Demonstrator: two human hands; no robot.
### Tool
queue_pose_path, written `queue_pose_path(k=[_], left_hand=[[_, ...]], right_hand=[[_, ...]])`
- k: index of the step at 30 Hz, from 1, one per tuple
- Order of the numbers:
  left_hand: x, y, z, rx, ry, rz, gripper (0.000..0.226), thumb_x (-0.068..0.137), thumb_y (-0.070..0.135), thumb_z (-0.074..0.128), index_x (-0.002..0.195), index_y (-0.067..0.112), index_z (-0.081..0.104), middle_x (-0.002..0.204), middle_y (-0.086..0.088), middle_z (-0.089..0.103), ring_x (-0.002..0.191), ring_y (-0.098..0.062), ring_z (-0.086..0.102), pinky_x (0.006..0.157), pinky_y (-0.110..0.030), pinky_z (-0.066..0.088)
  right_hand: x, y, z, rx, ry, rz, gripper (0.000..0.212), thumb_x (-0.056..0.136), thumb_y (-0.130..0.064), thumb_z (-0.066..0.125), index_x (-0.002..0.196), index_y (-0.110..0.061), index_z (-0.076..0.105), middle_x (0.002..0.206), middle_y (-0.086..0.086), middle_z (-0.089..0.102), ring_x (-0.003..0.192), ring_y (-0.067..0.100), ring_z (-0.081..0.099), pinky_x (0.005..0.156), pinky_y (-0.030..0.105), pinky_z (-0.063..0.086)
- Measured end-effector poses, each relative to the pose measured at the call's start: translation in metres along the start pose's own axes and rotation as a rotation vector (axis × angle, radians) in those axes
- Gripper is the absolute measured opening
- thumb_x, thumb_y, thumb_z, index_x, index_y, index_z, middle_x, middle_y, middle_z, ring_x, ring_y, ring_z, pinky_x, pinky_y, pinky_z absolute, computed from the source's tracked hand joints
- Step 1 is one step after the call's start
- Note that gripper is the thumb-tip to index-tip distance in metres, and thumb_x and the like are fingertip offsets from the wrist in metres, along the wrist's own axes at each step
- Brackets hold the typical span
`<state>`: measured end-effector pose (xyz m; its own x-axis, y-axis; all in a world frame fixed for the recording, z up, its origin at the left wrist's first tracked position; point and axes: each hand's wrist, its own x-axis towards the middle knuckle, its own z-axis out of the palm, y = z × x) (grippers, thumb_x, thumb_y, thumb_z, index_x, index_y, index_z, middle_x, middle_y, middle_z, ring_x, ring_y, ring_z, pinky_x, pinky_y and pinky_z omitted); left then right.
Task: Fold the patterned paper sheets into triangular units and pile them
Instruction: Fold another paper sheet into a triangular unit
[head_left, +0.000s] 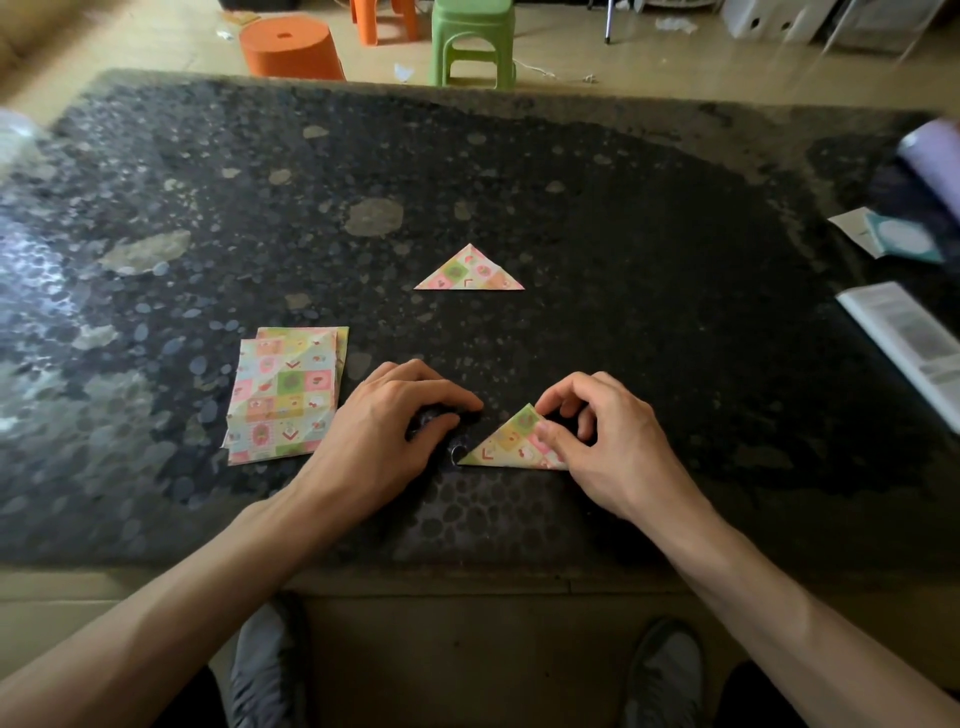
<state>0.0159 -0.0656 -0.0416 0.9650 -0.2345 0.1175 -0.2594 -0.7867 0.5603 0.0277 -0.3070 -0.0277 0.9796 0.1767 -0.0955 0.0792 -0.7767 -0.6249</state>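
A folded patterned triangle (501, 448) lies on the dark stone table (623, 234) near the front edge. My right hand (608, 447) holds its right side, thumb on top of the paper and fingers curled at the upper edge. Just left of that triangle, my left hand (395, 431) rests on the table with loosely curled fingers and holds nothing. A second folded triangle (470, 273) lies alone farther back at the centre. To the left sits a small stack of unfolded patterned sheets (283, 395).
An open booklet (904, 343) lies at the right edge, with a teal-and-white card (893, 236) and a purple roll (930, 156) behind it. An orange stool (291, 49) and a green stool (472, 41) stand on the floor beyond the table.
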Motion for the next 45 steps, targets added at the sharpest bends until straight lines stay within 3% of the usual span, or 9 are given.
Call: queue_pose_path(k=[7,11,18,27,32,35,37,40,45], left_hand=[[0.000,0.005,-0.001,-0.032,0.016,-0.009,0.025,0.099,0.024,0.064,0.112,0.043,0.074,0.106,0.025,0.062,0.103,0.001,0.054,0.086,-0.007,0.037],[-0.001,0.008,-0.001,-0.071,-0.046,0.043,0.020,0.095,0.041,0.065,0.113,0.047,0.072,0.109,0.026,0.060,0.109,0.000,0.055,0.092,-0.018,0.042],[-0.005,0.006,0.009,0.056,-0.079,0.206,0.025,0.097,0.048,0.060,0.118,0.045,0.073,0.121,0.017,0.054,0.110,-0.007,0.049,0.093,-0.036,0.049],[-0.003,0.002,0.011,0.103,-0.084,0.107,0.027,0.091,0.061,0.058,0.117,0.060,0.064,0.122,0.023,0.042,0.127,-0.008,0.036,0.099,-0.039,0.033],[-0.002,0.005,0.009,0.136,-0.103,0.063,0.037,0.085,0.074,0.044,0.115,0.064,0.064,0.130,0.020,0.039,0.138,-0.011,0.025,0.101,-0.038,0.024],[-0.002,0.006,0.008,0.137,-0.101,0.050,0.027,0.087,0.066,0.060,0.114,0.064,0.064,0.131,0.018,0.040,0.140,-0.013,0.025,0.102,-0.040,0.026],[-0.002,0.006,0.009,0.134,-0.093,0.049,0.027,0.087,0.065,0.062,0.114,0.064,0.064,0.131,0.018,0.041,0.140,-0.013,0.026,0.102,-0.041,0.027],[-0.002,0.006,0.009,0.128,-0.084,0.047,0.031,0.086,0.075,0.052,0.113,0.065,0.064,0.130,0.018,0.041,0.139,-0.013,0.027,0.101,-0.039,0.026],[-0.001,0.009,0.007,0.130,-0.101,0.044,0.032,0.086,0.074,0.048,0.113,0.066,0.063,0.129,0.019,0.039,0.139,-0.012,0.025,0.102,-0.040,0.026]], right_hand=[[0.000,0.000,0.000,-0.002,-0.005,-0.003,0.013,0.093,-0.029,0.075,0.102,-0.035,0.066,0.098,-0.015,0.053,0.080,0.005,0.054,0.065,0.013,0.038],[0.000,0.000,0.001,-0.009,0.001,-0.010,0.013,0.093,-0.030,0.075,0.101,-0.036,0.065,0.097,-0.015,0.053,0.079,0.004,0.053,0.064,0.012,0.037],[0.000,0.000,0.002,-0.008,0.010,-0.009,0.015,0.092,-0.029,0.076,0.100,-0.036,0.064,0.097,-0.015,0.053,0.078,0.005,0.054,0.064,0.012,0.036],[-0.001,0.000,0.000,-0.015,0.001,-0.015,0.019,0.093,-0.030,0.075,0.103,-0.039,0.061,0.097,-0.015,0.052,0.078,0.005,0.054,0.064,0.012,0.037],[-0.002,-0.001,0.001,-0.007,-0.013,-0.024,0.016,0.094,-0.033,0.072,0.105,-0.038,0.061,0.099,-0.015,0.048,0.080,0.004,0.052,0.065,0.014,0.037],[-0.004,-0.003,0.007,-0.024,-0.014,-0.006,0.018,0.093,-0.043,0.071,0.107,-0.039,0.061,0.102,-0.018,0.045,0.089,0.001,0.051,0.068,0.012,0.037],[-0.006,-0.004,0.012,-0.029,-0.001,0.000,0.034,0.085,-0.060,0.072,0.109,-0.039,0.060,0.105,-0.019,0.043,0.098,0.002,0.049,0.077,0.017,0.043],[-0.010,-0.007,0.019,-0.103,0.021,-0.033,0.056,0.073,-0.074,0.069,0.113,-0.038,0.054,0.111,-0.013,0.041,0.105,0.005,0.045,0.087,0.025,0.046],[-0.011,-0.007,0.027,-0.187,0.063,-0.041,0.060,0.075,-0.078,0.064,0.117,-0.037,0.048,0.114,-0.009,0.038,0.105,0.009,0.043,0.090,0.028,0.046]])
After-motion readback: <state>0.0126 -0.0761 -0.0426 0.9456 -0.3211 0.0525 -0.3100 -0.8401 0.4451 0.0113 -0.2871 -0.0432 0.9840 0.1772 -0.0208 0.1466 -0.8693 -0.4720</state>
